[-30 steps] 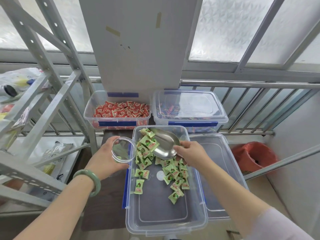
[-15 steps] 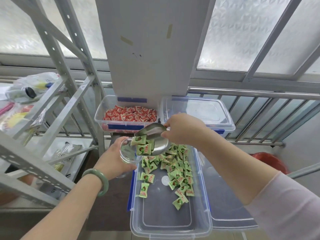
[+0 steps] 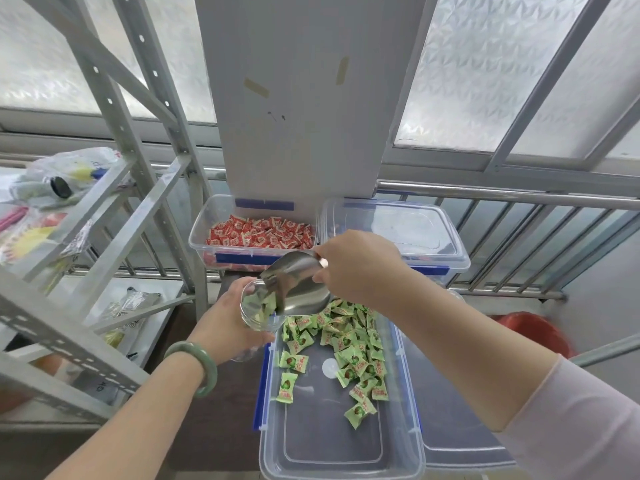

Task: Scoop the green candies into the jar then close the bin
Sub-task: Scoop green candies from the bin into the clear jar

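Head view: the right hand (image 3: 360,268) grips the handle of the metal scoop (image 3: 294,284), now tipped steeply with its mouth over the clear jar (image 3: 258,308); a second ago the scoop lay level among the green candies (image 3: 343,344) in the open bin (image 3: 273,441), and half a second ago it was only arriving at the jar's rim. The left hand (image 3: 228,327), fingers wrapped around the jar, holds it tilted just beside the bin's left edge. Candies are sliding into the jar, blurred. Judged state: one scoopful is being delivered; many candies remain in the bin, and its lid (image 3: 460,441), lying to the right, is not yet fitted
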### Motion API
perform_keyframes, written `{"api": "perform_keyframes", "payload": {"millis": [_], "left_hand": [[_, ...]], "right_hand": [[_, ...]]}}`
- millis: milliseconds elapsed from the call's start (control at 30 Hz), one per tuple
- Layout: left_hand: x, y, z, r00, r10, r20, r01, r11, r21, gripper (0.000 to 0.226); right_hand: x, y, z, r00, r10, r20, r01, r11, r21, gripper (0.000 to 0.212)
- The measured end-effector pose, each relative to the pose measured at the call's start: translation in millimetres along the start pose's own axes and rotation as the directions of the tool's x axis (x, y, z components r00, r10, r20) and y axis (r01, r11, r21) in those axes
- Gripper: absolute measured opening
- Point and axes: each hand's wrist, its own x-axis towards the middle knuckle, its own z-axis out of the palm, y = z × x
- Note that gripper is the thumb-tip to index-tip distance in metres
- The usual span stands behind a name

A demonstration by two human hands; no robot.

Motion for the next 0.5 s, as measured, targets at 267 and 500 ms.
{"api": "perform_keyframes", "payload": {"millis": [267, 500], "left_hand": [[0.1, -2.2, 0.6, 1.0, 0.014, -0.004, -0.014, 0.999, 0.03, 0.098], [-2.8, -3.4, -0.1, 1.0, 0.017, 0.0, -0.017, 1.0, 0.02, 0.098]], "right_hand": [[-4.4, 18.2, 5.8, 0.991, 0.131, 0.032, -0.133, 0.987, 0.094, 0.036], [-6.2, 61.7, 43.8, 0.838, 0.456, 0.301, -0.473, 0.881, -0.018, 0.009]]}}
